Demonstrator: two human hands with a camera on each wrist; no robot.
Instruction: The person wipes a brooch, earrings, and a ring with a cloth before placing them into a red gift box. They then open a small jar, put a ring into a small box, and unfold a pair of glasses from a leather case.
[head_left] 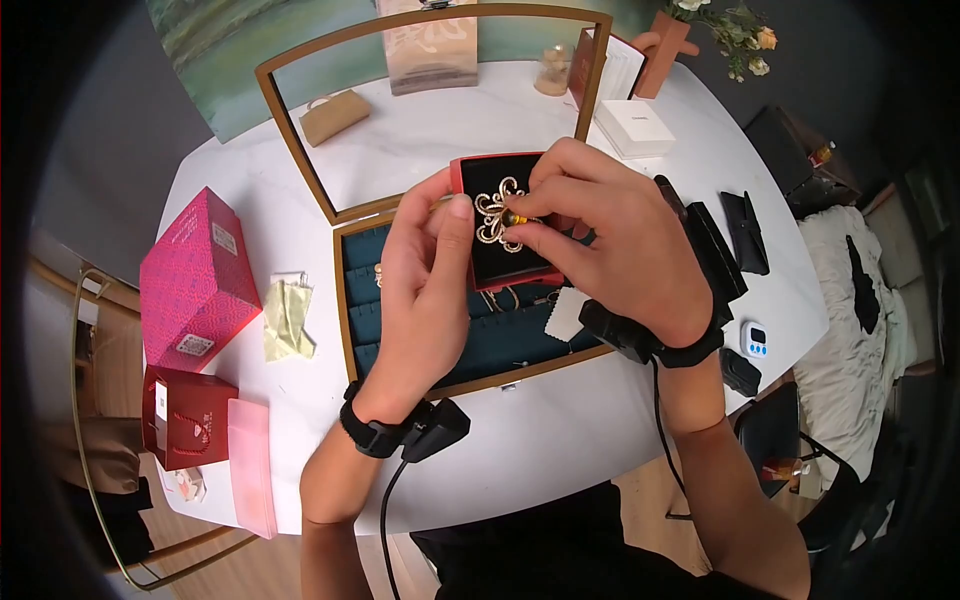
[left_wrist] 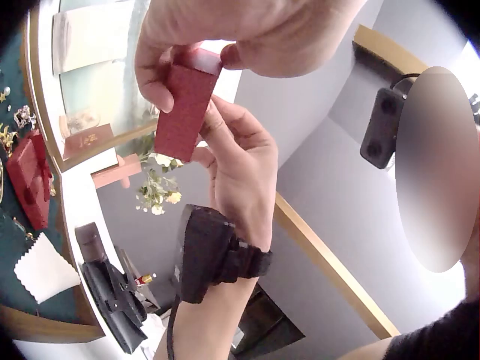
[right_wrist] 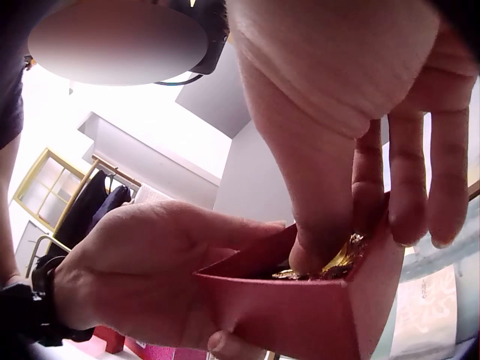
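My left hand [head_left: 430,275] grips a small red jewelry box [right_wrist: 289,307] by its side, thumb at the rim. The box has a black lining [head_left: 500,268] and is held above an open display case. Over the lining lies a gold, loop-petaled brooch [head_left: 489,207] with an amber-yellow centre. My right hand [head_left: 630,245] pinches the brooch near its centre between thumb and forefinger. In the right wrist view that thumb reaches inside the box, and the other fingers extend past its far wall. Only the box's red outside shows in the left wrist view.
The wooden case [head_left: 345,290] has a raised glass lid [head_left: 262,85] and dark teal lining with jewelry. A red box part [left_wrist: 30,180] and white cloth [left_wrist: 46,268] lie there. Leftward stand a pink box [head_left: 200,285] and red bag [head_left: 190,420]; rightward, black cases [head_left: 742,232] and a white box [head_left: 635,128].
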